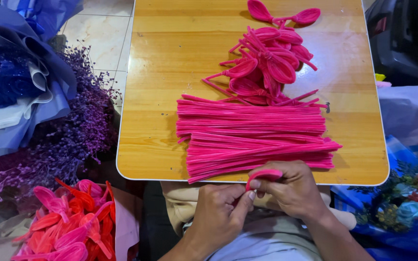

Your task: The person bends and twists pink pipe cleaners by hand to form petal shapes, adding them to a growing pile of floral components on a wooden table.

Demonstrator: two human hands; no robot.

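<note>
Both hands meet just below the near edge of a small wooden table (160,72). My right hand (291,188) pinches a bent pink pipe cleaner (263,175) that curves into a loop over its fingers. My left hand (221,210) grips the loop's lower end between thumb and fingertips. Right above the hands lies a thick stack of straight pink pipe cleaners (252,137). Further back on the table sits a heap of finished pink pipe-cleaner loops (267,67) shaped like petals or bows.
On the floor at lower left is a pile of pink and red pipe-cleaner petals (68,224). Purple dried flowers (68,130) and a blue wrapped bouquet (15,82) lie left. Blue wrapping and flowers (407,208) sit at right.
</note>
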